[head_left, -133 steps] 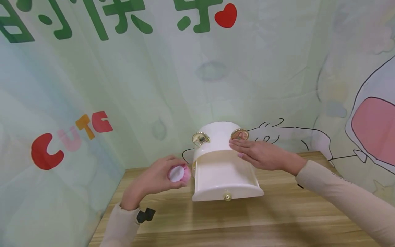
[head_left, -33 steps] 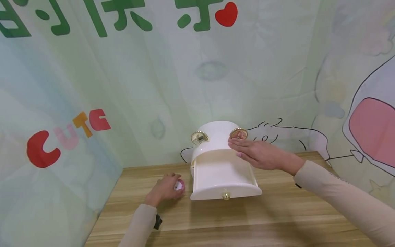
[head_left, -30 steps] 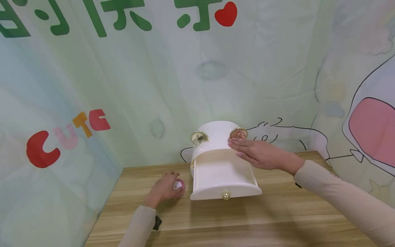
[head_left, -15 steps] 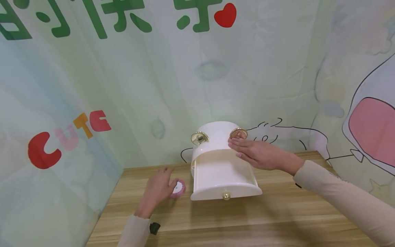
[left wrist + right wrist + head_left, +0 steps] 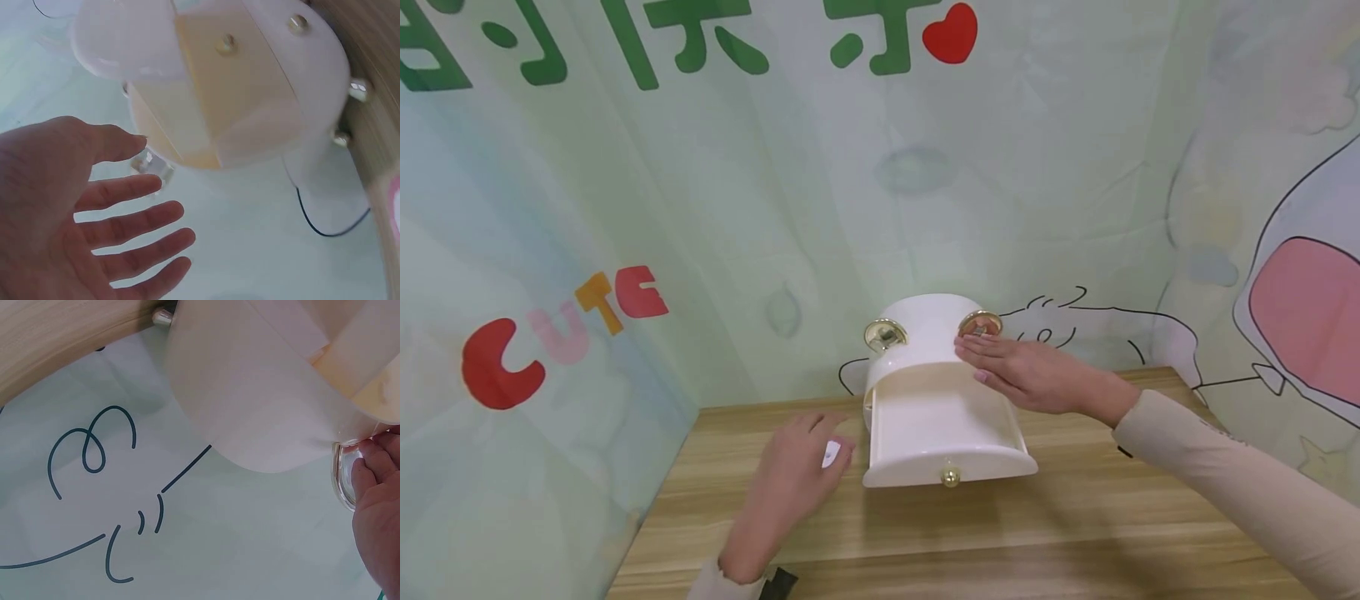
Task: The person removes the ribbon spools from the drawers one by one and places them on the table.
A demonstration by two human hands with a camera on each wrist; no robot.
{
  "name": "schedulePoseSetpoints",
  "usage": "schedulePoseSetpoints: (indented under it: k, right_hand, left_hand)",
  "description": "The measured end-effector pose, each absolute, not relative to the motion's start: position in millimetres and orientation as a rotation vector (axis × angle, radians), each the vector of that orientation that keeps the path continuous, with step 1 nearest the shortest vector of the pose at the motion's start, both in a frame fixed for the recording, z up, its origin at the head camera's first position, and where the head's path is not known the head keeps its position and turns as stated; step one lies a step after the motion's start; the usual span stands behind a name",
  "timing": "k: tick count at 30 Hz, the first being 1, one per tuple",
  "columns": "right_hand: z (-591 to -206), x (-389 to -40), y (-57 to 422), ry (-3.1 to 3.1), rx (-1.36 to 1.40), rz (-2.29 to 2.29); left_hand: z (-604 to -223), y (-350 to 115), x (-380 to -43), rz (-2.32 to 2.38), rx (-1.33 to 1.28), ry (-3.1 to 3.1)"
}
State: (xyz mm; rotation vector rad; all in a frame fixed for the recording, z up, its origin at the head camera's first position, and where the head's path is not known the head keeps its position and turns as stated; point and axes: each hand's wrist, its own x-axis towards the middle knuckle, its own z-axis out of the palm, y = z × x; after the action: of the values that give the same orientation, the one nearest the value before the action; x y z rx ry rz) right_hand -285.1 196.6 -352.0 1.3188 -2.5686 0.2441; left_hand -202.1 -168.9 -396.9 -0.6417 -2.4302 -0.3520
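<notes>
My left hand point(image 5: 793, 467) hovers over the left part of the table with its fingers spread and nothing in them. Under it lies a small round pink thing with a white face point(image 5: 831, 454), mostly covered by the hand in the head view. The left wrist view catches its pink rim point(image 5: 394, 212) at the right edge. Beside it stands a white rounded drawer box point(image 5: 928, 321), its drawer point(image 5: 947, 425) pulled out and bare inside. My right hand point(image 5: 1030, 375) lies with straight fingers on the box's upper right, by a gold-rimmed round ornament point(image 5: 980, 323).
A gold knob point(image 5: 951, 477) sticks out from the drawer front. Another gold ornament point(image 5: 886, 335) sits on the box's upper left. The wooden table point(image 5: 1075, 517) ends at a printed cloth backdrop point(image 5: 820, 208) behind and on the left.
My left hand has lowered the pink round thing from the air to the table left of the box, let go and risen above it. My right hand stays in place.
</notes>
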Motion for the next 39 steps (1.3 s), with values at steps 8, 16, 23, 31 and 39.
schedulePoseSetpoints:
  k: [8, 16, 23, 31, 39]
  right_hand:
    - [-352, -285, 196, -2.568, 1.307, 0.239]
    - [-353, -284, 196, -2.563, 1.295, 0.252]
    - [-354, -285, 197, -2.556, 1.292, 0.250]
    - [-354, -285, 196, -2.558, 1.293, 0.261]
    - [-355, -286, 196, -2.553, 1.295, 0.269]
  left_hand:
    - [-391, -145, -176, -0.364, -0.797, -2.264]
    - [-392, -124, -160, -0.331, -0.893, -2.091]
    - [-401, -107, -154, -0.293, -0.993, -1.958]
    - [-416, -88, -151, -0.256, -1.076, -1.910]
    - [-425, -72, -155, -0.146, -1.079, -1.840]
